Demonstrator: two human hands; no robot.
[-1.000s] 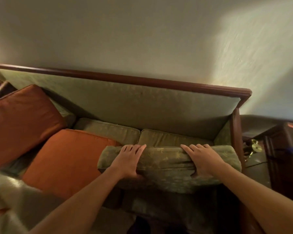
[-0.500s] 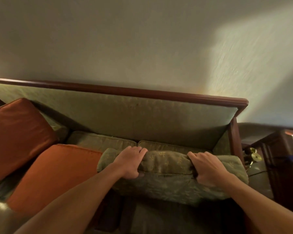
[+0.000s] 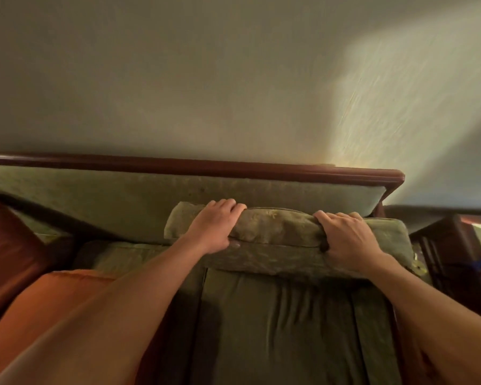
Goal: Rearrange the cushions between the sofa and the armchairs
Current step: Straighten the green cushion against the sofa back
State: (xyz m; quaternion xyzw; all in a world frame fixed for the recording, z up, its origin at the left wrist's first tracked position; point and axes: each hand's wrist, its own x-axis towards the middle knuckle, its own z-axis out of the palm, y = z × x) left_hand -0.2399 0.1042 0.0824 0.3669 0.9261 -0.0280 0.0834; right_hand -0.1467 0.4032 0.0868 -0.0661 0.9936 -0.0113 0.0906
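both hands grip a green cushion (image 3: 278,232) along its upper edge. the left hand (image 3: 215,227) is clenched on it near its left end, fingers (image 3: 228,205) curled over the top and the thumb pressed into the near face. the right hand (image 3: 347,238) is clenched near the right end the same way, fingers (image 3: 336,218) hooked over the top edge. the cushion runs between the two hands and a little past each. its long axis lies left to right, parallel to the sofa (image 3: 122,195) back, and it stands on its long edge at the rear of the seat (image 3: 283,323), against the backrest, broad face toward the camera. two orange cushions (image 3: 47,295) lie at the left. a dark wooden piece (image 3: 456,251) stands just beside the sofa's right end.
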